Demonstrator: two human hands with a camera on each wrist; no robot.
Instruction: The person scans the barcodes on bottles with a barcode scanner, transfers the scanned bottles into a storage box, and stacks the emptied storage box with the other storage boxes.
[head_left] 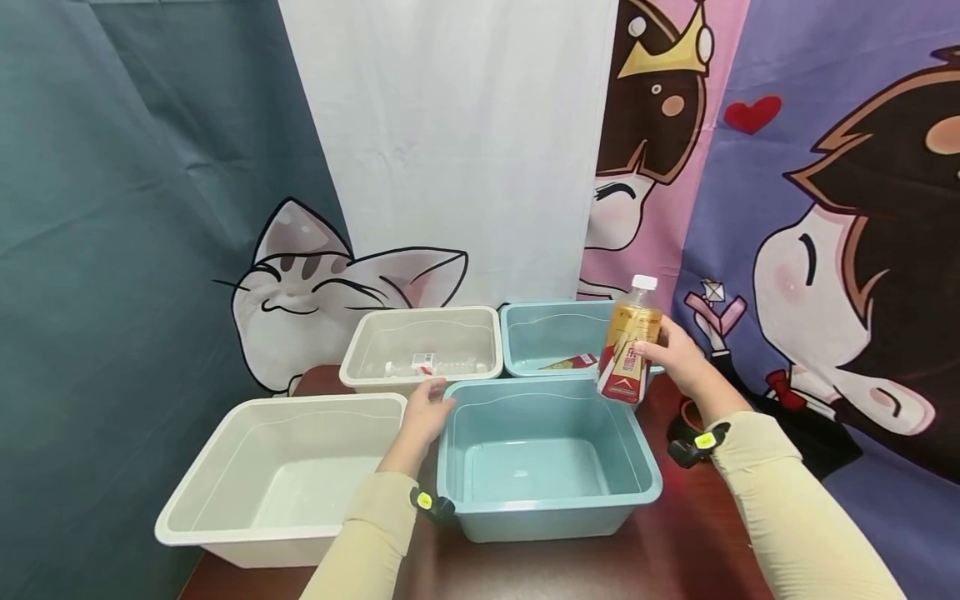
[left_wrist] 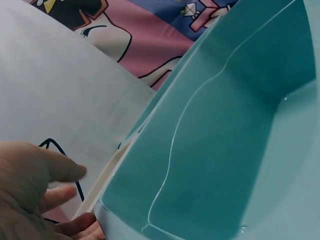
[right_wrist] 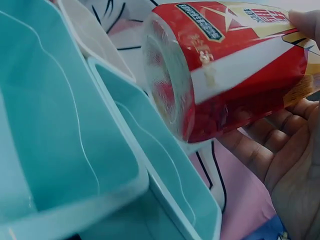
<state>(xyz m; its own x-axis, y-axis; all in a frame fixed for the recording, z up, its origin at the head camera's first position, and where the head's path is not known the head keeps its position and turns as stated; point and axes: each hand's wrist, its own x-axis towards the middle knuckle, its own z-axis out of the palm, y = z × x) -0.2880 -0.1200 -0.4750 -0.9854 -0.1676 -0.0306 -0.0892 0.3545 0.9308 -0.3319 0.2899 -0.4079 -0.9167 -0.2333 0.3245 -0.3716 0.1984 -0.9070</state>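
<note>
My right hand (head_left: 678, 357) grips a plastic bottle (head_left: 630, 346) with a white cap and a red and gold label, held up above the back right corner of the front blue bin (head_left: 547, 504). In the right wrist view the bottle's clear base faces the camera, fingers under it and thumb on top. My left hand (head_left: 426, 412) is at that bin's back left corner, its lower fingers at the rim in the left wrist view. Its thumb stands apart, and nothing is visible in its grasp.
A front white bin (head_left: 288, 533) stands to the left. Behind, a smaller white bin (head_left: 360, 354) contains a clear bottle (head_left: 435, 367), and a smaller blue bin (head_left: 517, 333) contains a red and gold item (head_left: 573, 362). Everything stands on a brown table (head_left: 525, 571) before a printed curtain.
</note>
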